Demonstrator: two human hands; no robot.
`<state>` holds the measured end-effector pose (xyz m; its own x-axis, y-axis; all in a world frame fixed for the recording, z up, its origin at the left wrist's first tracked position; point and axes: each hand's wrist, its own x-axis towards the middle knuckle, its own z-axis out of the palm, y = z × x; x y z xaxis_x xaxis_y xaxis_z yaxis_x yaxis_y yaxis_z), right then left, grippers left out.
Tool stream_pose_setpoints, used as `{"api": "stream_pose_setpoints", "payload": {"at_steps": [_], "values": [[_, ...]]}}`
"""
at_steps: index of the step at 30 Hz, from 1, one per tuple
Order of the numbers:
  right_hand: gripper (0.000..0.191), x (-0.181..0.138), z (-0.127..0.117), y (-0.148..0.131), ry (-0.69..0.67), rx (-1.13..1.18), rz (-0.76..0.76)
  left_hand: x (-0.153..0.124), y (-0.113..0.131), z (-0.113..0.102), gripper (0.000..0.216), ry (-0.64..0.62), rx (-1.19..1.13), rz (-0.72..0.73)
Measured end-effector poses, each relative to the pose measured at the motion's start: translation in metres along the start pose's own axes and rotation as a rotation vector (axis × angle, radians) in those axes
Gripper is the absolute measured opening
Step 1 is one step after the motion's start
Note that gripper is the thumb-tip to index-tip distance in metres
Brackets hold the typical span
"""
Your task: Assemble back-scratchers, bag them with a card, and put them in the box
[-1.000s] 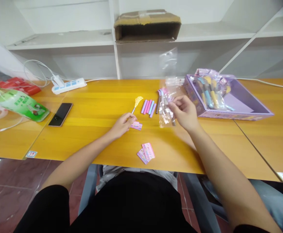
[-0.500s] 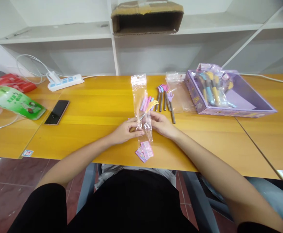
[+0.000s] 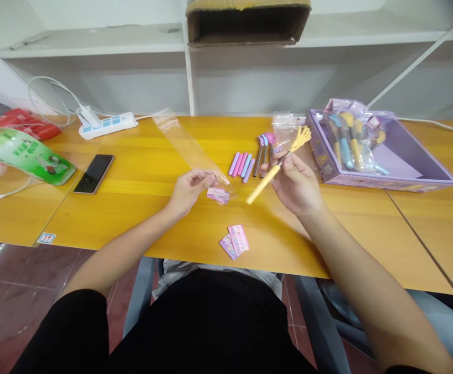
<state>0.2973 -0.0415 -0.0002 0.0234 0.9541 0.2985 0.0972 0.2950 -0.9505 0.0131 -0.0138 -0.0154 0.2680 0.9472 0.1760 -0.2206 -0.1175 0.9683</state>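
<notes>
My left hand [image 3: 189,187] pinches the open end of a long clear plastic sleeve [image 3: 185,145] that slants up to the left. A small pink card [image 3: 218,195] lies at the sleeve's mouth, by my fingertips. My right hand [image 3: 294,182] grips a yellow hand-shaped stick [image 3: 278,162], its yellow hand end raised toward the purple box. Pastel handle caps [image 3: 242,164] and several metal sticks with hand-shaped heads [image 3: 264,148] lie in rows between my hands. Two more pink cards [image 3: 234,241] lie near the table's front edge.
A purple box [image 3: 413,179] with bagged sticks stands at the right, an empty clear bag [image 3: 284,127] beside it. A phone [image 3: 94,173], a power strip [image 3: 107,124], a green packet [image 3: 24,154] and a red packet [image 3: 19,122] lie at left. A cardboard box [image 3: 247,22] sits on the shelf.
The sleeve was held upright between both hands with the yellow stick inside. Now my right hand holds the yellow stick out to the right, and my left hand keeps the sleeve, tilted left.
</notes>
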Motion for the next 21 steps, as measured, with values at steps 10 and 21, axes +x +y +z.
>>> {"api": "stream_pose_setpoints", "payload": {"at_steps": [10,21], "values": [[0.032,-0.025,0.023,-0.001,-0.408,-0.155,-0.109,0.004,0.01,-0.001,0.05,0.126,-0.168,-0.092],[0.033,-0.021,0.022,0.009,-0.401,-0.199,-0.081,0.005,0.016,0.001,0.048,0.142,-0.281,-0.128]]}}
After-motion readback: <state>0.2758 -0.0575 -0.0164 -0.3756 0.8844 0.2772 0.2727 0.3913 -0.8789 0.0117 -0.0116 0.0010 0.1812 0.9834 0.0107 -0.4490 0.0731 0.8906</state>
